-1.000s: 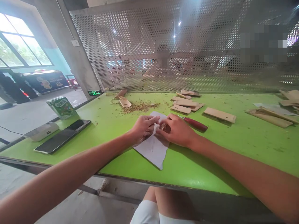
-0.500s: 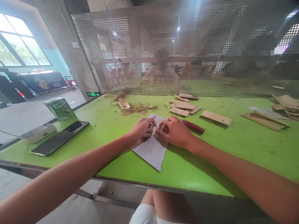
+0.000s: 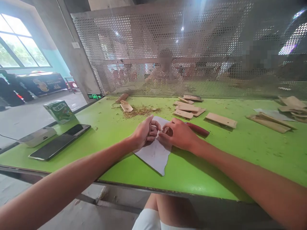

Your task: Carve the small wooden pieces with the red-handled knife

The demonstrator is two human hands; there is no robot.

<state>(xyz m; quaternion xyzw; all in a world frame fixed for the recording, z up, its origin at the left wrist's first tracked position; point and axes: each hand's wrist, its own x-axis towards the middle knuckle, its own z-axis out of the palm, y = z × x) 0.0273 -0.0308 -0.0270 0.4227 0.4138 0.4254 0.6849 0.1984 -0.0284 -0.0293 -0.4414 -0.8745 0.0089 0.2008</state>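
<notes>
Over a torn sheet of white paper my two hands meet, fingertips close together. My left hand is closed, its fingers curled inward and its thumb raised. The fingers of my right hand are bent together in a pinch beside it. Whatever lies between the fingers is too small or hidden to make out. Just behind my right hand is a red-handled tool, its other end partly covered by the hand. Small dark specks lie on the paper.
Brown crumbs and a pale wooden piece lie behind my left hand. Several flat wooden pieces are at the back right, more further right. A phone, white device and green carton stand left. A perforated screen borders the table.
My left thumb has lifted and straightened away from the curled fingers. My right hand keeps nearly the same pose, and the paper stays in place.
</notes>
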